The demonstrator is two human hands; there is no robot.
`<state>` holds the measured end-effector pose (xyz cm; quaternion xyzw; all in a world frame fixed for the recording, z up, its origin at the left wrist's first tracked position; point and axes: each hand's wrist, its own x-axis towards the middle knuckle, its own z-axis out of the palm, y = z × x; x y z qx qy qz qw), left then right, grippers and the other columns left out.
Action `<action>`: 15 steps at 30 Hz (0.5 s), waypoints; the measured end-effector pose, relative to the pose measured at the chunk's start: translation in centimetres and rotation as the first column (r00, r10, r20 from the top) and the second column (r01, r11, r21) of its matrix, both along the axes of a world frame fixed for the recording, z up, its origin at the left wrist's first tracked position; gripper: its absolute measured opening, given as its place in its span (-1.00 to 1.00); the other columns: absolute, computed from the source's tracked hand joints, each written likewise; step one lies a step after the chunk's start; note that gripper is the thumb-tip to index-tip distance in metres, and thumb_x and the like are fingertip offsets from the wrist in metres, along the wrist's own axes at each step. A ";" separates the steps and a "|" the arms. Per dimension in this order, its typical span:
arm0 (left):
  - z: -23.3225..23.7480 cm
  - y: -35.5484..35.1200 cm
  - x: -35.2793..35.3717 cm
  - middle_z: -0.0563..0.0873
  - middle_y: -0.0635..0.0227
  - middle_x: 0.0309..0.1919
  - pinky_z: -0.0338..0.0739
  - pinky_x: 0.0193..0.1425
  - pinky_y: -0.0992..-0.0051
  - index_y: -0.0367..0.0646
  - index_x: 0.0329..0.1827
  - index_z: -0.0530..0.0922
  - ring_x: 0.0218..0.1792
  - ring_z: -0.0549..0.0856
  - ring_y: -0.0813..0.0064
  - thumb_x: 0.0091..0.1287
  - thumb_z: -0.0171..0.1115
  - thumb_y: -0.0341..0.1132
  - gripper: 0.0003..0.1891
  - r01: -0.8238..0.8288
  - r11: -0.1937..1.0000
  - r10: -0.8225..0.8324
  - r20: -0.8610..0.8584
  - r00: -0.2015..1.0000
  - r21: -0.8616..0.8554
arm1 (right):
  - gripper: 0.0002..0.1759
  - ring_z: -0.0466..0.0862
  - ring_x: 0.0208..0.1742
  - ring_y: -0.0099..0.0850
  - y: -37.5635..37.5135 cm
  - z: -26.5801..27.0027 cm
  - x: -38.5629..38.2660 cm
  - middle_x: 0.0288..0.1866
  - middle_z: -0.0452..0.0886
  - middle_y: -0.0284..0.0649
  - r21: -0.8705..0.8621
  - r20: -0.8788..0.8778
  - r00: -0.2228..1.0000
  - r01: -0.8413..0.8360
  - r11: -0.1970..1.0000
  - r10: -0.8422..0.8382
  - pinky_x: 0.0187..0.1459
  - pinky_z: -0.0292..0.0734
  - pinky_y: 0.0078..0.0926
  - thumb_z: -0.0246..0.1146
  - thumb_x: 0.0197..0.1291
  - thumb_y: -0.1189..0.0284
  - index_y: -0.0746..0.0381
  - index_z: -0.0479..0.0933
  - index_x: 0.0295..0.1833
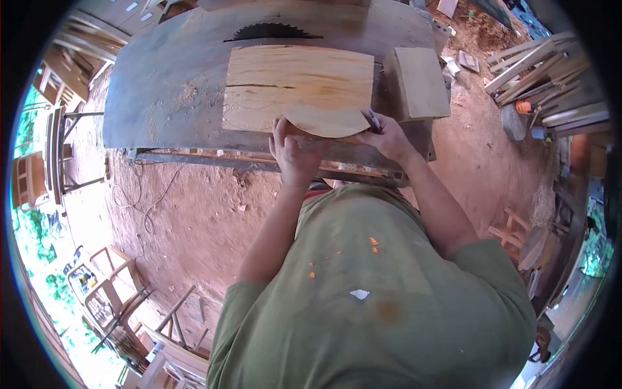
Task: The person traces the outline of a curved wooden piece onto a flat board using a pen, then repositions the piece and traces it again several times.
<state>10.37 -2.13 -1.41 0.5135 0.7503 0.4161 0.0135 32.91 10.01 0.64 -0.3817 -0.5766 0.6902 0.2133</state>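
Observation:
A pale, half-moon-shaped wooden piece (pixel 332 122) lies over the near edge of a rectangular wooden board (pixel 298 81), its curved side toward me. My left hand (pixel 295 154) grips its left end at the board's edge, fingers bent; part of the grip is hidden. At the other end, my right hand (pixel 391 138) has its fingers closed around a dark pen or marker (pixel 374 121), with the fingertips close to the piece's right tip. The board shows a long dark crack on its left half and rests on the saw table.
A toothed circular saw blade (pixel 275 31) sticks up from the metal table (pixel 162 84) beyond the board. A thick wooden block (pixel 421 83) stands to the right. Lumber (pixel 538 74) is piled at far right. A cord (pixel 146 207) lies on the dirt floor at left.

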 end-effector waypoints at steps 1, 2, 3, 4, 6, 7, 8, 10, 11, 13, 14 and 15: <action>-0.1 0.0 0.0 0.55 0.08 0.46 0.34 0.51 -0.21 -0.30 0.19 0.62 0.53 0.49 -0.18 -0.18 0.85 -0.03 -0.12 0.010 1.000 -0.010 0.003 1.000 -0.004 | -0.32 0.58 -0.07 -0.71 0.0 -0.3 -0.1 -0.03 0.68 -0.54 -0.054 -0.075 0.997 0.004 0.999 -0.008 0.01 0.55 -0.63 0.43 0.34 0.57 0.25 0.52 0.58; -0.1 0.0 0.0 0.55 0.07 0.45 0.35 0.51 -0.21 -0.31 0.19 0.62 0.53 0.49 -0.19 -0.17 0.85 -0.03 -0.12 0.020 1.000 -0.020 0.006 1.000 -0.008 | -0.32 0.58 -0.07 -0.71 0.0 -0.8 0.0 -0.03 0.68 -0.54 -0.055 -0.074 0.997 -0.006 0.998 0.002 0.01 0.55 -0.63 0.43 0.34 0.57 0.25 0.52 0.58; -0.2 0.0 0.0 0.55 0.07 0.45 0.35 0.51 -0.21 -0.31 0.19 0.62 0.53 0.49 -0.19 -0.17 0.85 -0.03 -0.12 0.010 1.000 -0.010 0.006 1.000 -0.009 | -0.33 0.60 0.01 -0.70 0.1 -1.0 0.2 0.07 0.70 -0.51 -0.073 -0.081 0.997 -0.010 0.997 0.004 0.10 0.57 -0.61 0.43 0.35 0.58 0.25 0.53 0.57; -0.3 0.1 0.0 0.55 0.07 0.45 0.37 0.50 -0.21 -0.30 0.21 0.62 0.53 0.49 -0.21 -0.16 0.85 -0.03 -0.12 0.014 1.000 -0.014 0.021 1.000 -0.009 | -0.35 0.62 0.09 -0.69 0.2 -1.3 0.3 0.18 0.71 -0.48 -0.089 -0.088 0.996 -0.014 0.996 0.006 0.18 0.59 -0.59 0.42 0.36 0.58 0.26 0.54 0.56; -0.3 0.2 0.0 0.55 0.07 0.45 0.38 0.49 -0.21 -0.29 0.23 0.63 0.53 0.49 -0.22 -0.16 0.84 -0.03 -0.11 0.013 1.000 -0.012 0.035 0.999 -0.009 | -0.35 0.63 0.11 -0.68 0.1 -1.3 0.4 0.18 0.72 -0.47 -0.110 -0.112 0.994 -0.010 0.994 -0.003 0.19 0.60 -0.57 0.42 0.37 0.59 0.25 0.53 0.57; -0.2 0.2 0.1 0.56 0.07 0.45 0.39 0.49 -0.21 -0.27 0.25 0.63 0.52 0.49 -0.22 -0.16 0.84 -0.03 -0.10 0.014 1.000 -0.013 0.029 1.000 -0.011 | -0.35 0.64 0.13 -0.67 0.0 -1.2 0.3 0.19 0.72 -0.47 -0.131 -0.133 0.991 0.002 0.991 -0.020 0.21 0.61 -0.55 0.41 0.38 0.61 0.25 0.52 0.57; -0.1 0.2 0.1 0.56 0.07 0.45 0.40 0.48 -0.21 -0.24 0.27 0.64 0.52 0.49 -0.22 -0.17 0.85 -0.03 -0.10 0.015 1.000 -0.015 0.022 1.000 -0.015 | -0.35 0.64 0.13 -0.67 0.0 -1.2 0.3 0.19 0.72 -0.47 -0.132 -0.134 0.991 -0.002 0.991 -0.015 0.21 0.61 -0.55 0.41 0.38 0.61 0.25 0.52 0.57; -0.1 0.1 0.1 0.55 0.08 0.45 0.40 0.48 -0.21 -0.22 0.29 0.64 0.53 0.49 -0.22 -0.16 0.84 -0.02 -0.09 0.007 1.000 -0.008 -0.017 1.000 -0.007 | -0.35 0.65 0.14 -0.67 0.1 -1.1 0.3 0.20 0.72 -0.47 -0.154 -0.154 0.988 0.000 0.988 -0.024 0.23 0.61 -0.56 0.41 0.39 0.61 0.24 0.51 0.59; -0.1 0.2 0.2 0.55 0.08 0.45 0.40 0.49 -0.20 -0.20 0.30 0.64 0.53 0.48 -0.21 -0.16 0.84 -0.01 -0.09 0.007 1.000 -0.007 -0.054 0.999 0.003 | -0.35 0.65 0.14 -0.67 0.1 -1.1 0.3 0.20 0.72 -0.47 -0.154 -0.154 0.988 0.000 0.988 -0.024 0.23 0.61 -0.56 0.41 0.39 0.61 0.24 0.51 0.59; 0.1 0.2 0.2 0.55 0.07 0.45 0.40 0.49 -0.20 -0.22 0.30 0.64 0.53 0.48 -0.21 -0.14 0.83 0.00 -0.09 0.009 1.000 -0.010 -0.047 0.999 -0.022 | -0.32 0.65 0.16 -0.67 0.2 -0.5 0.4 0.23 0.71 -0.46 -0.144 -0.130 0.992 -0.020 0.989 0.002 0.23 0.61 -0.56 0.42 0.37 0.63 0.25 0.49 0.60; 0.3 0.1 0.2 0.55 0.06 0.45 0.39 0.49 -0.21 -0.24 0.29 0.65 0.54 0.48 -0.20 -0.12 0.82 0.02 -0.10 0.010 0.999 -0.012 -0.043 0.999 -0.045 | -0.32 0.65 0.16 -0.67 0.1 -0.5 0.4 0.23 0.71 -0.46 -0.145 -0.128 0.992 -0.014 0.989 -0.005 0.23 0.61 -0.56 0.42 0.37 0.63 0.25 0.49 0.60; 0.1 0.0 0.2 0.55 0.06 0.45 0.39 0.49 -0.21 -0.24 0.29 0.65 0.54 0.48 -0.20 -0.12 0.82 0.02 -0.10 0.018 0.999 -0.019 -0.041 0.999 -0.045 | -0.30 0.64 0.17 -0.66 0.0 -0.8 0.3 0.25 0.71 -0.45 -0.152 -0.181 0.983 -0.017 0.988 -0.011 0.24 0.61 -0.56 0.43 0.36 0.64 0.26 0.49 0.60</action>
